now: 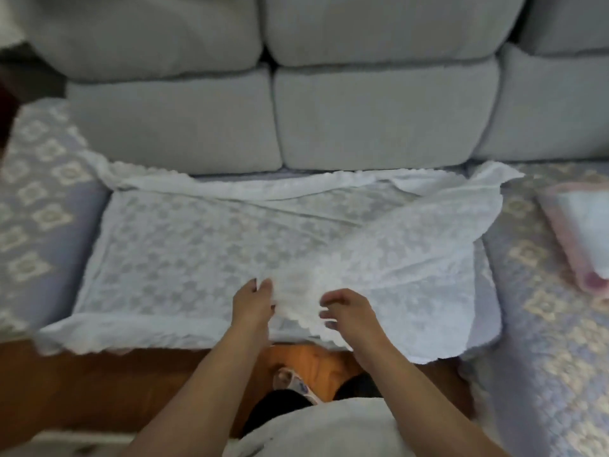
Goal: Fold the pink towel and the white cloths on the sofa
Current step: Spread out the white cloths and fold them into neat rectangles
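Grey sofa [329, 120] with fat back cushions, seat dressed in a lavender patterned cover [43, 206], wooden floor [306, 361] visible below the front edge. White lace cloth [204, 245] is spread across the middle seat, near edge hanging over the front, far edge rumpled against the cushions. Its right corner is flipped over diagonally toward centre, so that side is double-layered and wrinkled. Left hand [252, 308] pinches the bunched scalloped edge between thumb and fingers. Right hand [349, 311] sits just beside the same bunch, fingers curled toward it; frame is blurred, so I cannot tell whether it actually has fabric or is only reaching. Pink towel [573, 239] lies well apart on the right seat, apparently already folded, with something pale on top that could be another folded cloth, too soft to confirm. Judgement: mid-fold on this cloth, first fold not squared. Risks: lace is thin and limp, so pulling from one bunched point will likely drag the whole sheet and skew the fold instead of laying it flat; the overhanging front edge could slide to the floor if tugged forward; the flipped corner may get trapped inside as a lump.
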`<act>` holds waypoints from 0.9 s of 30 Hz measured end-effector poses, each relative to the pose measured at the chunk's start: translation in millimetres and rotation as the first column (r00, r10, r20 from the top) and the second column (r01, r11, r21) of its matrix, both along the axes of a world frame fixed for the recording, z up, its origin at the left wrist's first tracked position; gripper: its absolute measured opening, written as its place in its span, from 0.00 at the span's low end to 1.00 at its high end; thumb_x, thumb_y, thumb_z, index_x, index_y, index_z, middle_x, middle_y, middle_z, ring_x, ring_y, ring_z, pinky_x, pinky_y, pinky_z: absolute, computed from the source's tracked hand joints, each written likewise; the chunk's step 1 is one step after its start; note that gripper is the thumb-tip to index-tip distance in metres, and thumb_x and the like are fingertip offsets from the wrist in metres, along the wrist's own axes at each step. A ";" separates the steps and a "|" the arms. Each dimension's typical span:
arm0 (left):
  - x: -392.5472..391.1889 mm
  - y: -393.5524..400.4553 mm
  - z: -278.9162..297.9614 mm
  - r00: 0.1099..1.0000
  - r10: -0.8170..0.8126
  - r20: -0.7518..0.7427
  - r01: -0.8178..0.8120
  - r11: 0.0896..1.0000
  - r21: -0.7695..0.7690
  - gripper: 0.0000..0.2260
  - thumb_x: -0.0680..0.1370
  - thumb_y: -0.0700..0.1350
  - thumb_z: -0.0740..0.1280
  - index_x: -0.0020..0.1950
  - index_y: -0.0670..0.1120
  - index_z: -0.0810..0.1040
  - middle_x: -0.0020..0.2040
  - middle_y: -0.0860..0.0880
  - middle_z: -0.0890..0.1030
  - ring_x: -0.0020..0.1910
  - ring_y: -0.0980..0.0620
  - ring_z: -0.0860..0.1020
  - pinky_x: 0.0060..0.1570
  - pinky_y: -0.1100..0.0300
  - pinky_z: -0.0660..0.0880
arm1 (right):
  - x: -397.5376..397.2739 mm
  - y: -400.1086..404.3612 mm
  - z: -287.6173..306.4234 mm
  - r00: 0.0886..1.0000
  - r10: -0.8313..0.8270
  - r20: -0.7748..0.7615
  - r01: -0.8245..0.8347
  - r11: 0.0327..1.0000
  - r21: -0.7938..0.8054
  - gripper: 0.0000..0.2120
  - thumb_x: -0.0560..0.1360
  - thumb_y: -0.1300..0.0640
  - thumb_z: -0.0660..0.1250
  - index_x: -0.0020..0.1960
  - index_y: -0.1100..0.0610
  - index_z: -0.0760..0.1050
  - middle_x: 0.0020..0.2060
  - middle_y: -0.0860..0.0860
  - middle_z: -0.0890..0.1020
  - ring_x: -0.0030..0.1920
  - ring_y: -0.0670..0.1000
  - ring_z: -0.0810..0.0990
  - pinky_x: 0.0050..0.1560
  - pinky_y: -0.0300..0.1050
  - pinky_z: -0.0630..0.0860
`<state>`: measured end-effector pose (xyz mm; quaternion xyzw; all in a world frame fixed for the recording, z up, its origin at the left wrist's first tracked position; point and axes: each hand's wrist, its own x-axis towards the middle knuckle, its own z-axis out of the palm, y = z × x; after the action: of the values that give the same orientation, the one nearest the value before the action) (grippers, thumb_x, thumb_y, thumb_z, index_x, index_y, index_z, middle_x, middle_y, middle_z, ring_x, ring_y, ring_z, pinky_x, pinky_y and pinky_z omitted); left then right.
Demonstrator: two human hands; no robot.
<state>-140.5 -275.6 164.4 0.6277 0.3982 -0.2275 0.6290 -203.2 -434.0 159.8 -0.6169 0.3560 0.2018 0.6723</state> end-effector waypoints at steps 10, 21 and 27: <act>1.4 78.5 8.9 0.997 -0.070 0.033 0.073 0.992 -0.104 0.08 0.83 0.44 0.65 0.50 0.41 0.81 0.46 0.44 0.85 0.48 0.48 0.84 0.50 0.55 0.80 | 34.9 104.7 -0.8 0.808 0.568 0.157 -0.462 0.775 -0.431 0.26 0.76 0.57 0.69 0.73 0.47 0.68 0.66 0.39 0.70 0.66 0.39 0.69 0.66 0.38 0.67; 19.8 240.9 -20.6 0.987 0.012 -0.162 0.004 0.996 0.094 0.09 0.82 0.44 0.64 0.61 0.48 0.77 0.53 0.47 0.81 0.47 0.51 0.80 0.47 0.58 0.80 | 108.0 212.6 -32.7 0.871 0.459 -0.178 -0.476 0.695 -0.539 0.17 0.84 0.52 0.58 0.41 0.55 0.76 0.39 0.51 0.79 0.47 0.56 0.80 0.41 0.45 0.68; 52.3 437.2 -100.1 0.937 0.220 -0.270 -0.171 0.966 0.194 0.05 0.81 0.39 0.62 0.50 0.41 0.77 0.43 0.40 0.79 0.36 0.46 0.77 0.31 0.59 0.75 | 120.9 281.0 -61.2 0.949 0.276 -0.152 -0.305 0.682 -0.665 0.20 0.85 0.45 0.53 0.58 0.52 0.81 0.49 0.55 0.82 0.54 0.60 0.80 0.52 0.49 0.72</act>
<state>-88.1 161.6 64.2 0.5953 0.5642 -0.2186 0.5287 -82.3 -153.0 98.7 -0.8641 0.3156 0.1736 0.3515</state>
